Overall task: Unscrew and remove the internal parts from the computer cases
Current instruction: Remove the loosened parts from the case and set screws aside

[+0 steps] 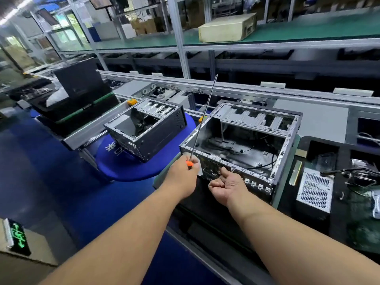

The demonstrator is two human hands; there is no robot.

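Head: right hand (pixel 225 187) at case (pixel 287 153) edge

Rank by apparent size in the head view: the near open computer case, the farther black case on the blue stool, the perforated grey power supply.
1. Near open grey metal computer case
2. Farther black case, though distance shrinks it
3. Perforated grey power supply
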